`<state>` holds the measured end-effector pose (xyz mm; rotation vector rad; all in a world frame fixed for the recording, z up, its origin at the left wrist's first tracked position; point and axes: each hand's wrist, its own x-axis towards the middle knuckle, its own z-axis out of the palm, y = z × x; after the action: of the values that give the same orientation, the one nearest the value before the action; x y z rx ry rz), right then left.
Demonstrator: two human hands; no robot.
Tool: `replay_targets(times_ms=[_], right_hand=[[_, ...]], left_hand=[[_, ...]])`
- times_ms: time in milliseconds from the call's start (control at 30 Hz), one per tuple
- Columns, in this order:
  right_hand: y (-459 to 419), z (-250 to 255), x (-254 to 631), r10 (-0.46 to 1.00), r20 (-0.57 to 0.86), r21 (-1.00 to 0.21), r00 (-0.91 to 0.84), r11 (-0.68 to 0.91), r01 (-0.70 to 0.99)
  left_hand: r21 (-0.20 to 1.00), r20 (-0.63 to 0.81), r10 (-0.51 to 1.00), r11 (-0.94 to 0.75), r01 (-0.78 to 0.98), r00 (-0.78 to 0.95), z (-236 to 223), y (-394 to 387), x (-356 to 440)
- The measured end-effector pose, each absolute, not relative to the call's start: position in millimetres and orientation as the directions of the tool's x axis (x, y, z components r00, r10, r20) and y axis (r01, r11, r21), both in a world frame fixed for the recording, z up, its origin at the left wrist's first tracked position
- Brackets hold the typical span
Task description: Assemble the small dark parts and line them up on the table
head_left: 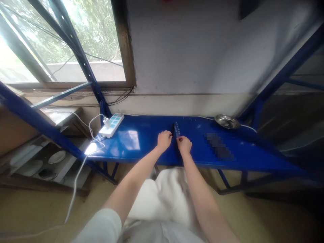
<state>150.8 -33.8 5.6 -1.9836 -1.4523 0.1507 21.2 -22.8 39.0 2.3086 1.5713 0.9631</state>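
Between my hands, a narrow translucent strip [177, 129] with a row of small bumps along one side stands out from the blue tabletop, with a dark edge on its left. Its exact kind does not show. My right hand [185, 145] pinches around its near end, thumb and fingers together. My left hand [164, 140] is just left of the strip, fingers curled together near a small dark bit. What lies between those left fingertips is too small to make out.
A white power strip [112, 125] with a plugged-in cord rests at the table's [149, 126] left end. A shiny metal dish [227, 121] sits at the back right, near a blurred-out dark rectangle [219, 147]. Blue frame posts [84, 64] rise at both sides.
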Motion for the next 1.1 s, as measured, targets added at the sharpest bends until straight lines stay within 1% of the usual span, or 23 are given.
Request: replay_targets(times_ms=[67,167,267,367,500,567,700,933,1100], right_hand=[[-34,7,150,0.869,0.34,-0.578,0.36,-0.108,0.809],[-33,19,145,0.839,0.453,-0.59,0.301,0.029,0.807],[-31,44,134,0.812,0.541,-0.587,0.219,0.178,0.79],[-28,70,121,0.792,0.597,-0.545,0.129,0.282,0.789],[-26,90,108,0.784,0.618,-0.488,0.056,0.327,0.809],[-26,92,104,0.791,0.61,-0.48,0.044,0.325,0.815],[-27,91,101,0.827,0.56,-0.5,0.05,0.29,0.816],[-28,96,96,0.844,0.536,-0.467,0.026,0.271,0.842],[-30,97,93,0.85,0.526,-0.456,0.018,0.264,0.85]], left_hand=[[0.596,0.443,0.886,-0.406,0.693,0.138,47,-20,16],[0.72,0.504,0.864,-0.411,0.559,-0.014,70,-17,6],[0.767,0.554,0.828,-0.467,0.439,-0.087,97,-19,-6],[0.759,0.599,0.797,-0.531,0.378,-0.083,119,-24,-17],[0.726,0.623,0.781,-0.56,0.399,-0.038,133,-31,-30],[0.718,0.629,0.776,-0.562,0.411,-0.038,136,-34,-35],[0.714,0.631,0.774,-0.557,0.423,-0.046,141,-38,-44],[0.632,0.654,0.755,-0.576,0.518,0.042,140,-38,-53],[0.616,0.675,0.738,-0.579,0.534,0.021,137,-37,-53]])
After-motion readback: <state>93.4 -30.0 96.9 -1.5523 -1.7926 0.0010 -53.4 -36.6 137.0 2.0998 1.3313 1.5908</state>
